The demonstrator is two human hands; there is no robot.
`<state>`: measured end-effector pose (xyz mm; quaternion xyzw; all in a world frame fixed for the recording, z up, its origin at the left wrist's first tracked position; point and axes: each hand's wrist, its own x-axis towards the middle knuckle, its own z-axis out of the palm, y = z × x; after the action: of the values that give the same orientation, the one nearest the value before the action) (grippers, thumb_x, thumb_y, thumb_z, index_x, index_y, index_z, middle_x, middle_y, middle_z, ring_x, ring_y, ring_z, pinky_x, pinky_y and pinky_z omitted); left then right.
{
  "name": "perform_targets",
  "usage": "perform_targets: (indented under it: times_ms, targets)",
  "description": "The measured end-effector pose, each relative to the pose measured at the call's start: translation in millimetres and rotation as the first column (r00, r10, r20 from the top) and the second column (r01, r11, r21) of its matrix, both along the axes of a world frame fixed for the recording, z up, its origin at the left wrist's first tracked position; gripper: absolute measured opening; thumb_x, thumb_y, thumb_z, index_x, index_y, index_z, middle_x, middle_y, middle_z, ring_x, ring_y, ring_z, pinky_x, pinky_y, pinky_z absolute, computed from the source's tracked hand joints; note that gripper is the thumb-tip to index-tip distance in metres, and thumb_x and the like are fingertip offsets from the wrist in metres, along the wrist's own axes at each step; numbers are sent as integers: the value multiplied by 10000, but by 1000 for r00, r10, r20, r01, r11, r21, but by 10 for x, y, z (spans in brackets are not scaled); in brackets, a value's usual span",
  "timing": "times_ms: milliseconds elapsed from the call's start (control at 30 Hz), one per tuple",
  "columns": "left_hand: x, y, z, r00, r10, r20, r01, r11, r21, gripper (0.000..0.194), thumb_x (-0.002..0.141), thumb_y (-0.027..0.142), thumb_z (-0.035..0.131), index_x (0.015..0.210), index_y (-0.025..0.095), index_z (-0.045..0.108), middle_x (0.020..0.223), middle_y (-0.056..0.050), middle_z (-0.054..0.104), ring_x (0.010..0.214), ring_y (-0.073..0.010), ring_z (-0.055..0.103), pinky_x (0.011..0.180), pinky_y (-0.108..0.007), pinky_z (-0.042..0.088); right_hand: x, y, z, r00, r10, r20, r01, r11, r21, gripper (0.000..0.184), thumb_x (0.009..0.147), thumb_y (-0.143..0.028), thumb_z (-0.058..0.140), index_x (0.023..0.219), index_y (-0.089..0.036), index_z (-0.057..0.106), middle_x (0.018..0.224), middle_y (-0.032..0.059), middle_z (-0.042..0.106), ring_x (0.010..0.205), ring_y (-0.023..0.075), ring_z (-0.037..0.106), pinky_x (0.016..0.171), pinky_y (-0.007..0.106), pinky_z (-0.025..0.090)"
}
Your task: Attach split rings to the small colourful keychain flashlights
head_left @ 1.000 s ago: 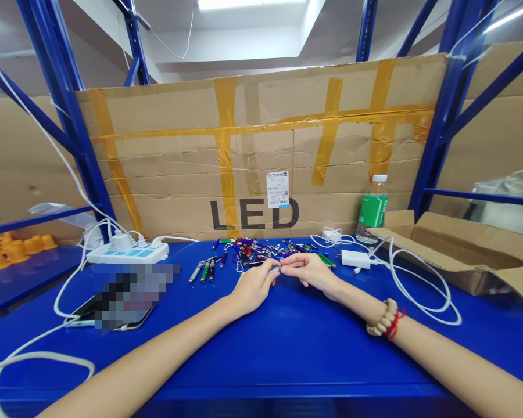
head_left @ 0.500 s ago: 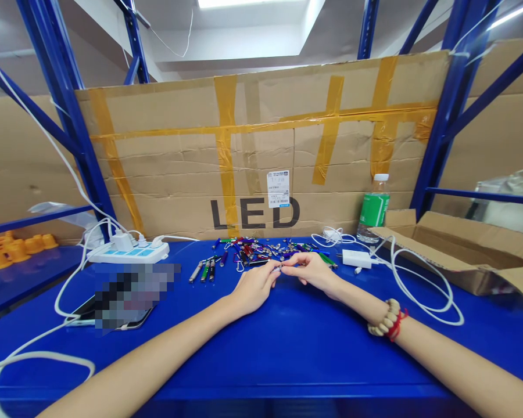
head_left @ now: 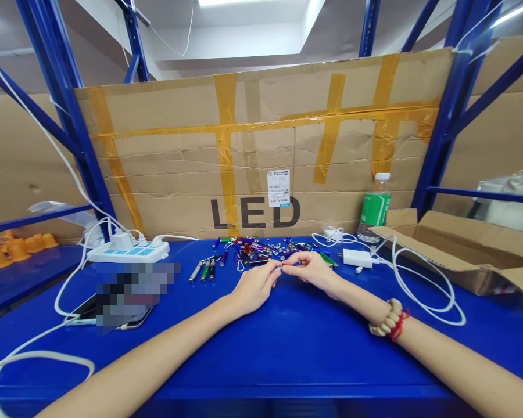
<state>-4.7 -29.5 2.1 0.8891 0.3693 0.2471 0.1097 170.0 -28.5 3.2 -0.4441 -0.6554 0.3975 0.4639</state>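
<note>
Fingertip to fingertip, my left hand (head_left: 253,288) and my right hand (head_left: 312,271) meet over the blue table. Both are closed in a pinch on a small silvery piece (head_left: 278,268), mostly covered by the fingers, so its kind does not show. Just beyond them lies a loose pile of small coloured metal tubes and parts (head_left: 261,251), in red, blue, purple, green and black, some with clips. Left of the pile, a silver tube (head_left: 195,271), a green tube (head_left: 206,271) and a black tube (head_left: 212,270) lie side by side.
A white power strip (head_left: 133,252) and a blurred-out device (head_left: 128,296) with cables are at the left. On the right are a white charger (head_left: 357,259) with a looped cable, a green-labelled bottle (head_left: 375,208) and an open cardboard box (head_left: 462,270). A cardboard sheet (head_left: 183,174) stands behind.
Almost nothing differs. Both hands keep the same pinch at the same spot, and the view has shifted very slightly.
</note>
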Motion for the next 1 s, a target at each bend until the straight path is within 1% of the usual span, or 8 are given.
perform_targets:
  times_ms: [200, 367, 467, 567, 667, 767, 900, 1000]
  targets:
    - [4, -2, 9, 1000, -8, -3, 8, 1000, -2, 226, 891, 291, 259, 867, 214, 471, 714, 31, 568, 661, -111, 539, 646, -208, 379, 32, 37, -41, 1000, 9, 18, -9, 1000, 2, 403, 544, -470, 708, 730, -123, 622, 438, -67, 440, 390, 32, 313, 406, 198, 192]
    - [4, -10, 16, 1000, 0, 4, 0, 1000, 16, 225, 888, 287, 259, 823, 210, 460, 702, 29, 556, 652, -115, 530, 632, -211, 367, 81, 66, -65, 996, 90, 22, -90, 996, -9, 383, 584, -445, 698, 773, -120, 630, 501, -49, 483, 407, 25, 317, 406, 191, 202]
    - [-1, -11, 15, 1000, -1, 10, 1, 1000, 16, 230, 887, 290, 255, 820, 210, 460, 698, 27, 551, 650, -117, 528, 628, -213, 364, 96, 71, -61, 993, 114, 34, -114, 993, -16, 371, 602, -435, 690, 794, -121, 641, 527, -42, 497, 408, 23, 328, 402, 190, 213]
    - [-5, -9, 7, 1000, -10, -1, 10, 1000, 18, 233, 889, 296, 249, 860, 215, 465, 718, 20, 561, 660, -125, 533, 621, -216, 364, 92, 70, -51, 992, 125, 22, -125, 992, 12, 343, 601, -426, 693, 761, -126, 648, 653, -9, 555, 412, 15, 347, 389, 191, 239]
    - [-2, -15, -4, 999, -22, -30, 22, 999, 33, 237, 893, 304, 241, 908, 222, 463, 788, 5, 583, 689, -137, 547, 603, -220, 360, 84, 59, -35, 987, 162, 21, -163, 984, 76, 298, 593, -404, 701, 698, -130, 653, 762, 10, 562, 432, 16, 386, 384, 193, 294]
    - [1, -37, -6, 997, -10, -74, 14, 999, 48, 243, 896, 315, 239, 903, 222, 463, 821, -6, 597, 700, -151, 561, 574, -223, 351, 84, 41, -25, 980, 194, 45, -198, 973, 116, 264, 603, -389, 696, 648, -132, 652, 756, 7, 547, 437, 18, 398, 378, 190, 322]
    - [-1, -71, 5, 993, -1, -122, 7, 999, 48, 245, 897, 311, 240, 908, 220, 467, 777, -2, 605, 666, -154, 570, 533, -221, 338, 97, 22, -32, 975, 208, 81, -218, 967, 134, 251, 619, -372, 687, 606, -126, 635, 731, 6, 549, 426, 16, 398, 368, 183, 318]
    - [-5, -77, 10, 991, 1, -130, 8, 998, 62, 244, 896, 302, 253, 929, 220, 481, 762, 0, 609, 663, -152, 575, 537, -219, 348, 105, 14, -39, 974, 198, 106, -212, 966, 145, 257, 618, -370, 686, 587, -123, 623, 711, 6, 543, 434, 25, 404, 365, 181, 315]
